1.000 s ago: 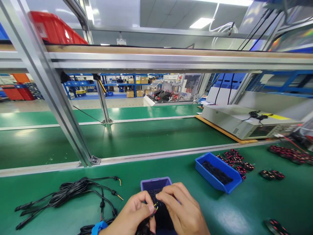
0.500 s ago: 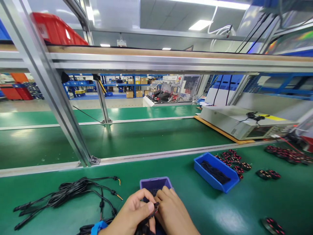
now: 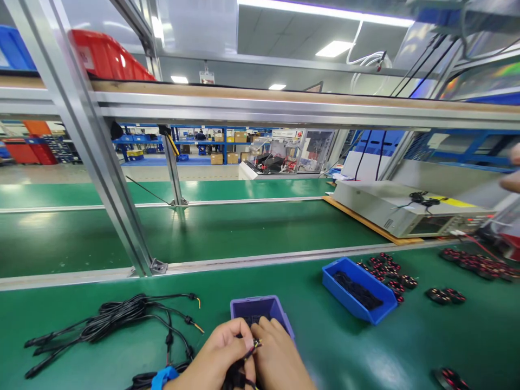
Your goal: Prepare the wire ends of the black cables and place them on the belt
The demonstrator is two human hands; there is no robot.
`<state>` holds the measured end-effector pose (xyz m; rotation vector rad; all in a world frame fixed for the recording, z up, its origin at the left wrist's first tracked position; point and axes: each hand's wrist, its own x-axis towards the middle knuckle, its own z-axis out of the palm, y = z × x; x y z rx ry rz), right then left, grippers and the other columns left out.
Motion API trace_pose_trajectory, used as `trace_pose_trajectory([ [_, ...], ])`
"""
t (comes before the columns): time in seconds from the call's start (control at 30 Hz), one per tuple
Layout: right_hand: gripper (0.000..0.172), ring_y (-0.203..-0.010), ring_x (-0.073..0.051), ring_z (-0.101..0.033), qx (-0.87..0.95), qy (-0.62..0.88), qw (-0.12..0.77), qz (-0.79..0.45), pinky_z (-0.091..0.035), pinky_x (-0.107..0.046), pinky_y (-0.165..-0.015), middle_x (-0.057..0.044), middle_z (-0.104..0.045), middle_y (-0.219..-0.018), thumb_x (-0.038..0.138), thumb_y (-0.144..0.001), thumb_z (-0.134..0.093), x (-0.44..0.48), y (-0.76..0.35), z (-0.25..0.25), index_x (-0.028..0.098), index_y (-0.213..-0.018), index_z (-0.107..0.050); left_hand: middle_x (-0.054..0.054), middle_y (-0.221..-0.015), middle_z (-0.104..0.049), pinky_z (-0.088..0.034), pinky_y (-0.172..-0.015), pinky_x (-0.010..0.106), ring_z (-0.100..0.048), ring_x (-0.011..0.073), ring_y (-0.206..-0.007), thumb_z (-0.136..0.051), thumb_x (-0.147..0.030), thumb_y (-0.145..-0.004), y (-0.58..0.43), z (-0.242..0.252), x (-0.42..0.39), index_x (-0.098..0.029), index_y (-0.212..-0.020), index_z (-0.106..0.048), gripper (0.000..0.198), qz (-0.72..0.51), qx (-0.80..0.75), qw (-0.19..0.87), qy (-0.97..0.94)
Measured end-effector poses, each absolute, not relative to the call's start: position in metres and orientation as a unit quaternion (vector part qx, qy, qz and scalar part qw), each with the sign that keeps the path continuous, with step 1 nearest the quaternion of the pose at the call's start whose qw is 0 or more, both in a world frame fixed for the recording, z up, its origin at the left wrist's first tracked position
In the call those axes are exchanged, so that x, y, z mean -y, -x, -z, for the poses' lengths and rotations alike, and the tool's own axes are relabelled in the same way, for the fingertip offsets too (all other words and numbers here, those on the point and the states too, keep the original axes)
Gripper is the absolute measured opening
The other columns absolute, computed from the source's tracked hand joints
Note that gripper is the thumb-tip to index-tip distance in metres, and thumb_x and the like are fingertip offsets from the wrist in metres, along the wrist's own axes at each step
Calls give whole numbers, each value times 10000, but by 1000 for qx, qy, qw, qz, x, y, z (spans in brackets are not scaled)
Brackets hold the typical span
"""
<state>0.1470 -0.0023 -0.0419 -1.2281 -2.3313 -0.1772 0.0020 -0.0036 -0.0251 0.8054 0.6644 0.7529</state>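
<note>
My left hand [image 3: 227,346], with a blue band at the wrist, pinches a black cable [image 3: 235,377] whose thin yellow and red wire ends stick out past the thumb. Close against it, my right hand [image 3: 278,349] has its fingers curled down at those wire ends. What the right fingertips hold is hidden behind the hand. Both hands are over the near side of a purple bin [image 3: 280,313], which has small dark pieces inside. Left of my hands lies a bundle of black cables [image 3: 122,319] with bare coloured ends, and more cable runs under my left wrist.
A blue bin [image 3: 343,300] of black pieces stands to the right. Round dark parts with copper-red coils [image 3: 385,271] lie beside and beyond it. A grey instrument [image 3: 374,208] sits farther back. An aluminium post [image 3: 109,179] rises at left. Another person's hand [image 3: 512,170] shows at the right edge.
Yellow and red wire ends now show at my left fingertips, where a dark end was before. My hands have shifted slightly left. Another person's hand has come in at the right edge.
</note>
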Motion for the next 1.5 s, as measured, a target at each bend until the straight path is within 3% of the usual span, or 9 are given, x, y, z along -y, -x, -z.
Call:
trace_pose_trajectory([
  [0.1,358,-606,-199,-568,853,449,259,66,-374,-331,-576,7,-608,-568,-11,-791,-651,2,-145,43,217,-563,-495,-30,-426,-633,-321,-272,128,-521,109,-279,-686,-575,-788,-1,30,4,-232,-778,-444,421,-350,-317,797,-378],
  [0.2,280,-653,-191,-615,847,449,282,35,-439,-299,-584,0,-668,-665,21,-880,-567,6,-155,26,221,-685,-589,-27,-431,-626,-336,-287,138,-554,130,-305,-668,-576,-796,-2,37,2,-238,-784,-429,415,-351,-311,800,-375],
  [0.3,223,-776,-169,-685,797,444,403,-79,-531,-257,-700,-16,-737,-851,96,-973,-490,11,-166,0,226,-922,-665,-35,-430,-612,-312,-288,137,-522,120,-295,-664,-583,-793,-2,39,1,-245,-790,-415,420,-354,-307,803,-367],
  [0.37,196,-771,-167,-705,751,424,487,-140,-555,-245,-720,-17,-751,-854,159,-989,-507,13,-170,-13,232,-932,-679,-47,-421,-596,-270,-276,126,-449,90,-263,-666,-579,-796,-2,39,0,-244,-788,-416,418,-356,-304,804,-367],
  [0.47,186,-726,-162,-711,735,392,528,-167,-566,-227,-697,-6,-755,-802,187,-979,-550,16,-169,-24,237,-880,-699,-46,-423,-603,-238,-265,122,-343,52,-229,-650,-587,-809,-2,37,0,-239,-781,-423,416,-356,-295,805,-371],
  [0.83,192,-702,-166,-706,745,364,539,-146,-577,-252,-680,-18,-754,-782,137,-961,-544,15,-165,-26,227,-891,-699,-31,-457,-646,-206,-258,111,-311,23,-224,-685,-572,-810,1,11,2,-223,-774,-461,416,-345,-272,819,-368],
  [1.0,200,-719,-183,-707,762,374,510,-138,-580,-294,-708,-32,-759,-793,157,-973,-537,13,-168,-20,222,-904,-712,-27,-508,-672,-237,-304,106,-425,38,-284,-693,-507,-847,3,20,3,-213,-803,-478,367,-363,-254,807,-390],
  [1.3,220,-825,-195,-683,791,321,441,-279,-566,-299,-721,-55,-728,-878,259,-993,-505,13,-173,-33,244,-1013,-723,-54,-557,-576,-214,-339,146,-474,68,-372,-629,-422,-818,-1,16,9,-218,-762,-467,266,-383,-225,824,-351],
  [1.5,205,-649,-166,-643,737,338,472,-346,-539,-246,-601,-36,-667,-740,367,-919,-588,6,-173,-6,217,-822,-689,-24,-687,-561,-343,-603,213,-526,116,-646,-722,-387,-762,4,10,10,-195,-739,-507,289,-364,-227,806,-409],
])
